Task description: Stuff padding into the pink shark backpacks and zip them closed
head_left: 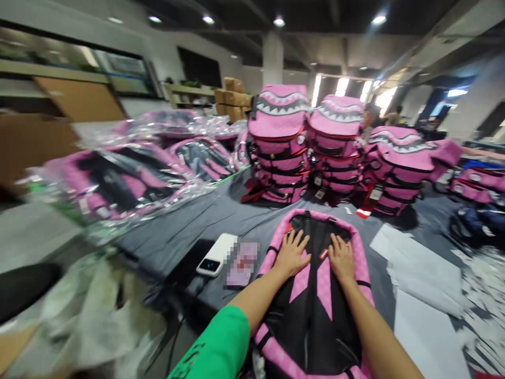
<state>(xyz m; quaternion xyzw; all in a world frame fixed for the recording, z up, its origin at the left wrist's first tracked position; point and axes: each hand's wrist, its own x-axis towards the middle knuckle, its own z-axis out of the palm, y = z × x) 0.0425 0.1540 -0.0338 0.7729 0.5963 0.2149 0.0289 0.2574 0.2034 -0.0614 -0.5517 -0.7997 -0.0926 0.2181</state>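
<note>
A pink and black backpack (315,310) lies back-side up on the grey table (185,231) right in front of me. My left hand (292,253) rests flat on its upper back panel, fingers spread. My right hand (341,258) lies flat beside it on the same panel, fingers stretched out. Neither hand holds anything. A green sleeve covers my left upper arm.
A white power bank (216,255) and a pink card lie left of the backpack. Stacks of pink shark-mouth backpacks (281,145) stand at the far side. Bagged pink backpacks (118,181) are piled at left. White paper sheets (422,295) lie at right, clear plastic bags at lower left.
</note>
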